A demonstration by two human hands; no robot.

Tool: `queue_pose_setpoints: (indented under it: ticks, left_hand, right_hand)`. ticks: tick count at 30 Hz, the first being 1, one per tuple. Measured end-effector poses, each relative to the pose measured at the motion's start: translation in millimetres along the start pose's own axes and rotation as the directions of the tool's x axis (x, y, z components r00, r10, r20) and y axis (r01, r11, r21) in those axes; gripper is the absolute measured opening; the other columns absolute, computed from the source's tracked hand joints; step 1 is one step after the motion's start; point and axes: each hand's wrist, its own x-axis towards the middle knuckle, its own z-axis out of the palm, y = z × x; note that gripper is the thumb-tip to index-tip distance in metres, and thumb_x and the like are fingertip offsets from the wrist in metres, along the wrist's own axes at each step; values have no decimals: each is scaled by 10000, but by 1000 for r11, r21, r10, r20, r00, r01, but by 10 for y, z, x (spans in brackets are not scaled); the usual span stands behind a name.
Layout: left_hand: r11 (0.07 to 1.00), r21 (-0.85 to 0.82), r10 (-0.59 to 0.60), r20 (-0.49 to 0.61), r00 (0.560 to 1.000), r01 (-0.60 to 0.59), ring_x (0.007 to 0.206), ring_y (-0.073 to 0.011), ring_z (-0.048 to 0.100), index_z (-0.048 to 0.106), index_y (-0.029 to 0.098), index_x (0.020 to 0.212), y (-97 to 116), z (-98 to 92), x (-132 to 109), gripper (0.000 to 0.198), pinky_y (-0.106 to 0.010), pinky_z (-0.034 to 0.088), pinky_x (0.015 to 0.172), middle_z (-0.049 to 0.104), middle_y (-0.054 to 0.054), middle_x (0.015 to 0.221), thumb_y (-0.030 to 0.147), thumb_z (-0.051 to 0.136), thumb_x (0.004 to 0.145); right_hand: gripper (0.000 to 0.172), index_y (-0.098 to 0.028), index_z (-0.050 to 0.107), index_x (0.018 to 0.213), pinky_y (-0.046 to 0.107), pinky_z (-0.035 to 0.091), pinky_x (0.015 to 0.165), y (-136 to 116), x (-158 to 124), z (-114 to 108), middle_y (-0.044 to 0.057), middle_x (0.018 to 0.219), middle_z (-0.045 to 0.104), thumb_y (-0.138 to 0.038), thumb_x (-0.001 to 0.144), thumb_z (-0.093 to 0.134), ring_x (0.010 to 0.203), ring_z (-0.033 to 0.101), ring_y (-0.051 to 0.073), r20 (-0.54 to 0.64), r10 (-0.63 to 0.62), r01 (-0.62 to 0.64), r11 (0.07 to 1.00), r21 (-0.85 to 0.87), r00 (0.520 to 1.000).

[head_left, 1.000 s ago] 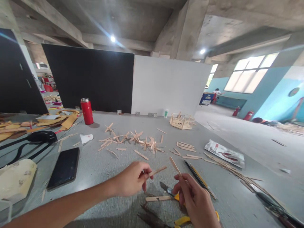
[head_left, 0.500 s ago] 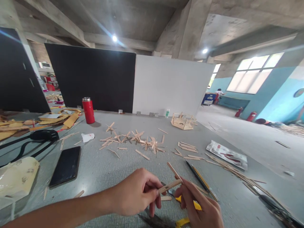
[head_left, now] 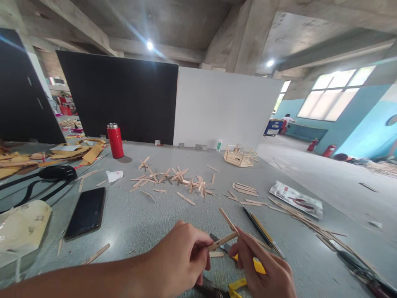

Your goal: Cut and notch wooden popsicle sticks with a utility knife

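head view: holding a flat, pale wooden stick (head_left: pixel 226 239) in a closed pinch of the bare left hand (head_left: pixel 189 256), at six o'clock; likewise a narrow, pale wooden strip (head_left: pixel 228 221) in the bare right hand (head_left: pixel 262 263), with both pieces close together at five; showing a red, cylindrical bottle (head_left: pixel 115 142) at nine.

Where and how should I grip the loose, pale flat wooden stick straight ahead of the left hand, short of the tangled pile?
Likely best pinched by its long edges at mid-length, coming from above on the near side. The stick lies flat on the grey tabletop, leaving little to get under, and apart from the tangled pile, so both edges look free.
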Motion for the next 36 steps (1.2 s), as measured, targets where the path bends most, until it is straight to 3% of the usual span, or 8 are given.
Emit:
queue_pose_setpoints:
  ticks: [6,9,17,22,29,33,36]
  left_hand:
    - [997,68,36,-25,999,-34,488,-92,502,549,186,690,23,13,-37,194,-188,350,488,548,23,547,164,499,876]
    - [998,60,35,-22,999,-34,482,-92,497,518,188,657,24,26,-52,206,-188,351,489,530,28,529,144,511,858]
    - [975,-222,-10,58,998,23,515,-93,531,590,160,746,59,65,-39,193,-173,372,496,547,19,570,197,496,910]
    - [951,-303,-33,91,995,59,456,-69,484,580,160,764,44,94,-24,148,-153,359,451,529,33,580,172,501,888]
    - [940,-340,-10,98,995,43,472,-81,513,593,152,745,-33,141,-15,152,-161,358,450,530,26,561,141,500,865]
    - [942,-330,-22,119,993,61,483,-88,528,595,152,738,-45,169,-23,147,-162,358,439,547,18,581,155,523,866]
    - [955,-296,-11,87,996,37,555,-115,605,643,145,964,-68,185,-24,118,-188,452,504,660,-19,712,184,577,874]
  right_hand:
    - [299,-222,709,1227,171,561,588,-1,-9,-6,-20,681,696,-223,976,547,504,616,90,8,0,0,1000,7,1000]
    - [325,-235,701,1253,158,555,577,29,-17,-8,-27,699,713,-196,966,554,520,636,82,21,-64,65,998,-28,998]
    - [215,-231,719,1099,171,554,555,27,-50,-14,-28,659,718,-251,984,538,477,642,91,-23,-49,46,992,-115,999]
    - [225,-244,675,1133,144,570,596,15,-60,-13,-54,690,742,-186,981,519,495,681,84,-22,-159,153,976,-155,987]
    - [204,-219,617,1149,154,592,651,-4,-65,-25,-36,754,774,-184,1012,471,566,735,101,29,-221,220,936,-274,975]
    - [316,-240,584,1280,195,610,685,30,-94,-52,-11,836,806,-143,1000,476,662,774,140,23,-299,291,904,-312,954]
    - [562,-316,452,1499,267,620,777,9,-131,-114,20,1008,813,-95,984,492,820,792,186,35,-334,325,882,-340,942]
